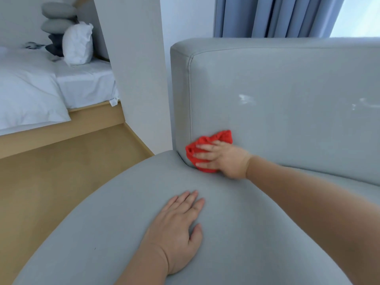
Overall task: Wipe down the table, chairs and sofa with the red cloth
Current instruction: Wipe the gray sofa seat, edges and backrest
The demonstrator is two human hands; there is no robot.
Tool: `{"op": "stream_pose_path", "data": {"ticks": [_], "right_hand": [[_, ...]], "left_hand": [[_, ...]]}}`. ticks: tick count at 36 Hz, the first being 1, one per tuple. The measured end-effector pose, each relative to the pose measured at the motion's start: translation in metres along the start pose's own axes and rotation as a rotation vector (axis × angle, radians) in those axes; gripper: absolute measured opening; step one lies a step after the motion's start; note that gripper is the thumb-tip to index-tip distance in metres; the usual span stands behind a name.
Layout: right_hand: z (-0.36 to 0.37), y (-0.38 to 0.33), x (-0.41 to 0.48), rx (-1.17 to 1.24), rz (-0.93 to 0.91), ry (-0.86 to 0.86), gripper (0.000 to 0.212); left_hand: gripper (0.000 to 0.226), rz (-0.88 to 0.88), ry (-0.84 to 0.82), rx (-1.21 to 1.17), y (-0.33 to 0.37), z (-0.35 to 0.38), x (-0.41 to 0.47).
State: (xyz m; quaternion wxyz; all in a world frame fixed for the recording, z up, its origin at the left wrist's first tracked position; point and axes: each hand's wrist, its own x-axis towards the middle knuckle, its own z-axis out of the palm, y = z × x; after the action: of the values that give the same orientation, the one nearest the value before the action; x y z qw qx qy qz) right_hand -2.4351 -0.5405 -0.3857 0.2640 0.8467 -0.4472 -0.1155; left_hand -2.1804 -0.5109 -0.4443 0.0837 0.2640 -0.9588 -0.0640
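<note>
A grey-blue sofa fills the right and lower part of the view. My right hand presses the crumpled red cloth with straight fingers against the bottom left corner of the backrest, where it meets the seat. My left hand rests flat, fingers spread, on the seat cushion near the front. Two whitish smears show on the backrest to the upper right of the cloth.
A white wall column stands just left of the sofa. Beyond it is a bed with white bedding and pillows on a wooden platform. Tan floor lies at the left. Blue curtains hang behind the sofa.
</note>
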Motion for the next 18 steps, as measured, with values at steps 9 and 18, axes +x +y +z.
{"op": "stream_pose_path", "data": {"ticks": [9, 18], "right_hand": [[-0.008, 0.009, -0.009, -0.261, -0.074, -0.03, 0.038], [-0.097, 0.082, -0.022, -0.338, 0.191, 0.401, 0.047]], "left_hand": [[0.075, 0.008, 0.004, -0.008, -0.002, 0.001, 0.001], [0.075, -0.002, 0.01, -0.03, -0.003, 0.001, 0.001]]}}
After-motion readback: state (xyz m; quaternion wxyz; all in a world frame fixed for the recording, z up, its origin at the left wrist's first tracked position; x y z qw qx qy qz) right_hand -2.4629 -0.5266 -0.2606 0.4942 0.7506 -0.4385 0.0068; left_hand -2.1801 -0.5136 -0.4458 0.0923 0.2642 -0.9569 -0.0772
